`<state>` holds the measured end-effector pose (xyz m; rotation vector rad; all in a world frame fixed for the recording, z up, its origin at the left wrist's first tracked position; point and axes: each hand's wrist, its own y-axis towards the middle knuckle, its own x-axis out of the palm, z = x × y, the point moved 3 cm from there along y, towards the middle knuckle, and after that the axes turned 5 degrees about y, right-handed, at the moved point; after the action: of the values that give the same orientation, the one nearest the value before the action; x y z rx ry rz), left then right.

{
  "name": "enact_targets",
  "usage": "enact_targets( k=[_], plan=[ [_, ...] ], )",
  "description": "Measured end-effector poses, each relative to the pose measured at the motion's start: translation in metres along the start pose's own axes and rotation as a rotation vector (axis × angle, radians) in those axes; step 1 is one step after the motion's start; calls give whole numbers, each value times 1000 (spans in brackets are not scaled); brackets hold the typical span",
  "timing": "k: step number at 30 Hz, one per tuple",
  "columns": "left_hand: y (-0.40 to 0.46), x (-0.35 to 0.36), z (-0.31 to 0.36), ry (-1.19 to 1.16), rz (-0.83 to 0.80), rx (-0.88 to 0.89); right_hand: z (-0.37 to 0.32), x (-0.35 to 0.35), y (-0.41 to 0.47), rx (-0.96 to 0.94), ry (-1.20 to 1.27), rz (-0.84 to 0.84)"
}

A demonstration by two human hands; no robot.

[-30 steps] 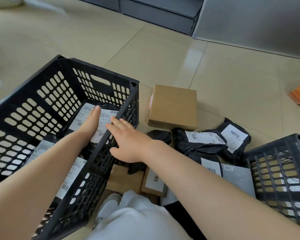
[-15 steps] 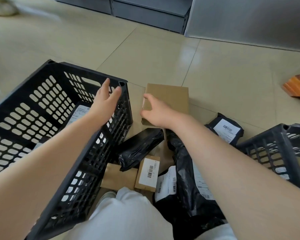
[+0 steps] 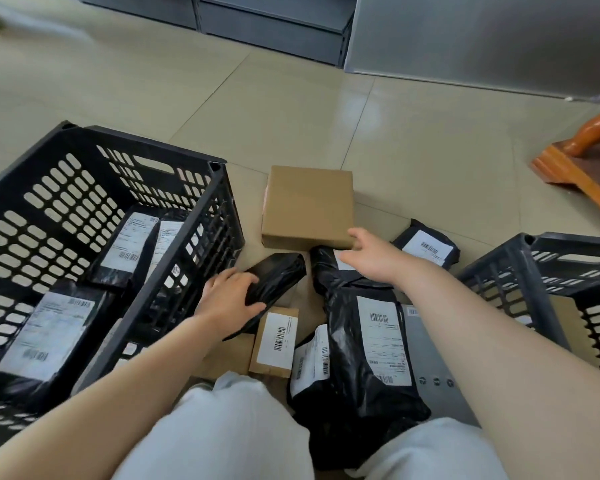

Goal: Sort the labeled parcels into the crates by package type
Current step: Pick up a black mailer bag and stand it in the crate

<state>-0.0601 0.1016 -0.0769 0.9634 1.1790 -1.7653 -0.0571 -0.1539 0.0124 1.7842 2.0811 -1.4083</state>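
The person sits on the floor (image 3: 291, 109) with unsorted parcels heaped between the knees and a crate on each side, probably so that either crate is within one arm's reach. The left crate (image 3: 191, 233), at nine o'clock, holds black poly mailers lying label-up, which suggests it is the bag crate. The right crate (image 3: 520, 271), at three o'clock, shows a flat brown surface inside, possibly cardboard, though too little shows to be sure.

The left hand (image 3: 231, 297) lies on a black mailer (image 3: 274, 282) near the centre of the pile, its fingers (image 3: 222, 277) curled over the near end and the thumb along its edge; the hold looks like a grasp forming, and the mailer rests on the other parcels. The right hand (image 3: 368, 254) reaches toward twelve o'clock, its fingers spread apart and holding nothing, the fingertips at the near right corner of the plain brown box (image 3: 309, 206).

Left unsorted are a small cardboard parcel (image 3: 274, 341) at six o'clock, a long black mailer (image 3: 371, 344) at five o'clock and a small black mailer (image 3: 426, 249) at two o'clock. Each carries a white label with barcodes; the print is too small to read, and no brand shows.
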Motion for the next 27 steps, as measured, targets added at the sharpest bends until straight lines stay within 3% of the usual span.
enact_targets(
  k=[7,14,27],
  plan=[
    [-6,25,-18,58,78,-5,7,9,10,40,22,-35],
    [-2,29,-14,124,54,-52,2,19,15,59,91,-60],
    [-1,-9,-13,-292,312,-262,9,16,21,65,134,-57]
  ],
)
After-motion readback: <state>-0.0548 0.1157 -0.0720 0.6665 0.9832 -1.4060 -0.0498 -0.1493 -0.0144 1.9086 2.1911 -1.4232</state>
